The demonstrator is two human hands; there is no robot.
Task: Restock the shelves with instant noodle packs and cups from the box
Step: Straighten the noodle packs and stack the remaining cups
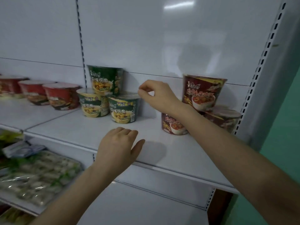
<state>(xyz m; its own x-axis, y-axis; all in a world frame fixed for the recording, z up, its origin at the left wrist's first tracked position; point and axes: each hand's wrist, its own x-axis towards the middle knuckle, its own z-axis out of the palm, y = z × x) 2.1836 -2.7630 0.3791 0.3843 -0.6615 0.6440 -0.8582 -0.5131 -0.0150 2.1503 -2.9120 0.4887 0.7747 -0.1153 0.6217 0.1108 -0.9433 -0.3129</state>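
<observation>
Three green noodle cups stand on the white shelf [81,127]: two below [93,104] [124,109] and one stacked on top [105,80]. To the right, a brown noodle cup [203,91] sits on two more brown cups [172,125] [225,119]. My right hand [155,95] hovers between the two groups, fingers curled, thumb and forefinger pinched, holding nothing, just right of the green cup's lid. My left hand [118,145] rests flat on the shelf's front edge, fingers apart and empty.
Several red noodle cups [61,96] line the shelf section at left. Wrapped packs [37,174] fill the lower left shelf. The slotted upright post [258,78] closes the shelf at right, beside a green wall [285,143]. The box is out of view.
</observation>
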